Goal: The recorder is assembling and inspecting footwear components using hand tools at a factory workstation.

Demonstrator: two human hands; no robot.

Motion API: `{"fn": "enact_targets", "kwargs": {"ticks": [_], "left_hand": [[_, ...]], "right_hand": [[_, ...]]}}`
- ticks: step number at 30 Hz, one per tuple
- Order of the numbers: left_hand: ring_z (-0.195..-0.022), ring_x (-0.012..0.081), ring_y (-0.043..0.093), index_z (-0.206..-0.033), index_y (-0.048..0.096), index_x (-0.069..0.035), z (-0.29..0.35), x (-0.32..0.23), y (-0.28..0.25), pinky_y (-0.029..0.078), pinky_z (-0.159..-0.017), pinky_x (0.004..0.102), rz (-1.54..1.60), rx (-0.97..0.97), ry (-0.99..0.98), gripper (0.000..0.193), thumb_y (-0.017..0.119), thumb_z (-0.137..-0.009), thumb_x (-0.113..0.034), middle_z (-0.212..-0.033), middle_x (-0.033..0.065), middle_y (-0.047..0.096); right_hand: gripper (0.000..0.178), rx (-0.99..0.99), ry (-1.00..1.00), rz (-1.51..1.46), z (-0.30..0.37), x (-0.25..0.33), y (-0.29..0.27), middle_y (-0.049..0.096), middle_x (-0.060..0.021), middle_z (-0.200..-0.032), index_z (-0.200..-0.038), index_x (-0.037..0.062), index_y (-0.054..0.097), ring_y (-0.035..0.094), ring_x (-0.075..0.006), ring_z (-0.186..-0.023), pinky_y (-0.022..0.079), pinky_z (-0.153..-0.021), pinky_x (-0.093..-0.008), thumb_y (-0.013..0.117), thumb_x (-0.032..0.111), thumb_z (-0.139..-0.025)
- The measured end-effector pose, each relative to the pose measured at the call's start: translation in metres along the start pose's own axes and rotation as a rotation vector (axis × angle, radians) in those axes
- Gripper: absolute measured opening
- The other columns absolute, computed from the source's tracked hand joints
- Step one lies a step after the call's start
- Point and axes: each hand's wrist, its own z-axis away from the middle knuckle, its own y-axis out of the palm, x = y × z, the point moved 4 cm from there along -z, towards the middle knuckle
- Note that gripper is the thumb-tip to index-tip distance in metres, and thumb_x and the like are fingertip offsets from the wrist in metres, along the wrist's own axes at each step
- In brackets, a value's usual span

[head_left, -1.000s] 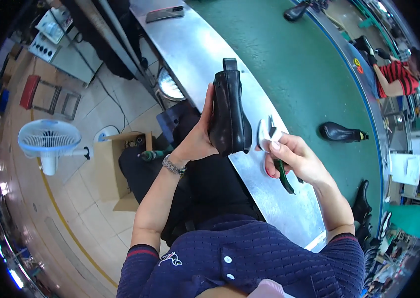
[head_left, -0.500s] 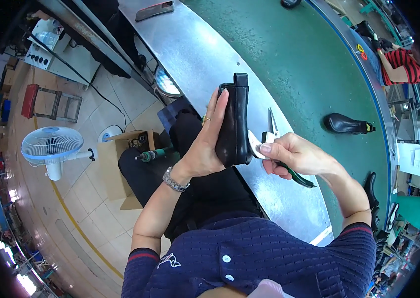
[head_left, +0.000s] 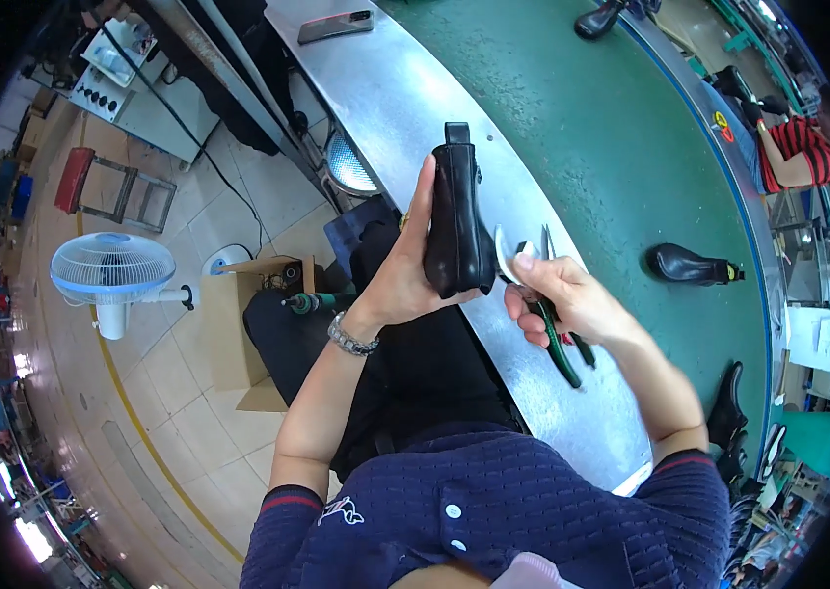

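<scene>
A glossy black leather ankle boot (head_left: 456, 221) is held up over the bench's near edge, its pull tab pointing away from me. My left hand (head_left: 403, 267) grips it from the left side and beneath, thumb or finger running up along the shaft. Just right of the boot, my right hand (head_left: 562, 294) is closed around a green-handled plier-like tool (head_left: 560, 355). A curved silver piece of it sticks out toward the boot's lower right side, and a thin pointed silver tip points away from me. Whether the curved piece touches the leather, I cannot tell.
A metal bench (head_left: 415, 93) carries a phone (head_left: 336, 26) at its far end. Beyond it, a green surface holds another black boot (head_left: 690, 264). On my left are a fan (head_left: 112, 270), an open cardboard box (head_left: 238, 339) and a red-topped stool (head_left: 75, 181). A co-worker (head_left: 798, 152) sits far right.
The boot has turned in my left hand and moved slightly away from me. My right hand has rotated the tool, so its green handles now spread apart toward me.
</scene>
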Motion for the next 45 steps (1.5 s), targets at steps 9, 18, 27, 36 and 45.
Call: {"fn": "enact_targets", "kwargs": {"ticks": [9, 18, 27, 36, 45], "left_hand": [[-0.145, 0.026, 0.019, -0.151, -0.022, -0.021, -0.003, 0.0, -0.004, 0.027, -0.114, 0.0428, 0.025, 0.068, -0.049, 0.141, 0.09, -0.065, -0.014, -0.16, 0.0137, 0.004], [-0.146, 0.0291, 0.015, -0.154, -0.01, -0.015, 0.005, 0.008, 0.011, 0.022, -0.115, 0.039, 0.063, 0.151, -0.175, 0.134, 0.09, -0.065, -0.019, -0.16, 0.0164, 0.006], [-0.147, 0.0365, 0.014, -0.155, 0.006, -0.008, -0.003, -0.009, 0.032, 0.023, -0.115, 0.04, -0.111, 0.104, 0.037, 0.115, 0.082, -0.069, -0.014, -0.158, 0.0256, 0.008], [-0.129, 0.0268, 0.047, -0.152, -0.016, -0.011, 0.033, 0.048, 0.048, 0.042, -0.104, 0.0372, 0.098, 0.136, -0.242, 0.125, 0.081, -0.074, -0.008, -0.142, 0.0185, 0.044], [-0.135, 0.0375, 0.037, -0.153, 0.016, -0.007, 0.051, 0.041, 0.07, 0.027, -0.112, 0.051, -0.513, 0.057, -0.153, 0.113, 0.082, -0.062, -0.006, -0.138, 0.0191, 0.046]], "right_hand": [[0.027, -0.677, -0.15, 0.736, -0.042, -0.123, -0.013, 0.066, -0.0238, -0.08, -0.109, -0.0022, 0.059, 0.065, -0.0426, -0.074, 0.049, -0.069, -0.0505, 0.063, 0.011, -0.086], [0.035, -0.786, -0.703, 0.299, -0.012, -0.004, -0.046, 0.069, -0.0136, -0.112, -0.121, 0.002, 0.063, 0.064, -0.0223, -0.107, 0.048, -0.091, -0.0343, 0.064, 0.02, -0.091], [0.019, -0.46, -0.509, 0.236, -0.02, 0.056, -0.044, 0.065, 0.0007, -0.082, -0.09, 0.0014, 0.061, 0.059, -0.0055, -0.083, 0.047, -0.081, -0.0242, 0.073, 0.015, -0.084], [0.051, -0.55, -0.62, 0.163, 0.005, 0.016, -0.039, 0.064, -0.0092, -0.113, -0.121, -0.0002, 0.059, 0.057, -0.0177, -0.116, 0.044, -0.1, -0.0324, 0.076, 0.029, -0.082], [0.054, -0.569, -0.217, -0.224, 0.037, -0.081, 0.016, 0.063, -0.0146, -0.115, -0.124, -0.007, 0.054, 0.06, -0.0211, -0.105, 0.047, -0.094, -0.0346, 0.075, 0.022, -0.083]]}}
